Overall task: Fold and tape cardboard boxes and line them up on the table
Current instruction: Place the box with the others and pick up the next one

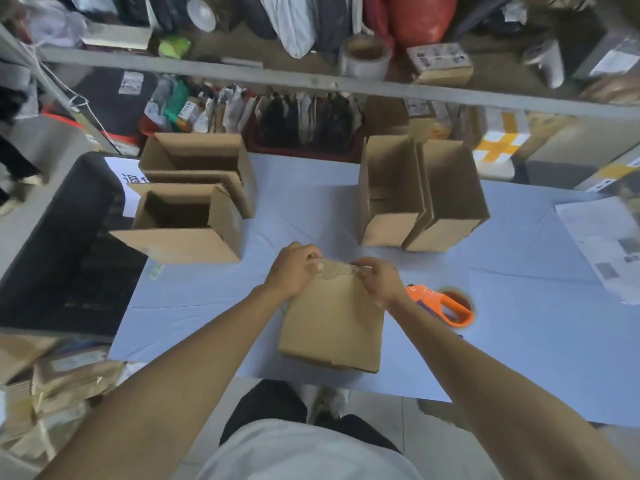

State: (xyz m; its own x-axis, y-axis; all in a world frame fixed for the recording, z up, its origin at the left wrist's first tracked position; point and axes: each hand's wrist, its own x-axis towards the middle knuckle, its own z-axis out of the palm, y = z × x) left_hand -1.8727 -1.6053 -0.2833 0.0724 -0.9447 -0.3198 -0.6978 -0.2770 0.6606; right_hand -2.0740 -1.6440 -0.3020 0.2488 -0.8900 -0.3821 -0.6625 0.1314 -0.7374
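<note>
Fingers (313, 258) of both hands pinch tape strip on box (332, 323) far edge; uneven pressing risks wrinkled, weak seal.

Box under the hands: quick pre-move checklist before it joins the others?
1. Both hands on the box: ok, left hand and right hand press its far edge.
2. Tape smoothed down: cannot tell, it looks wrinkled.
3. Tape dispenser out of the way: ok, on the table right of the box.
4. Free space in line: ok, gap between the left boxes and right boxes.
5. Other seams taped: cannot tell.
</note>
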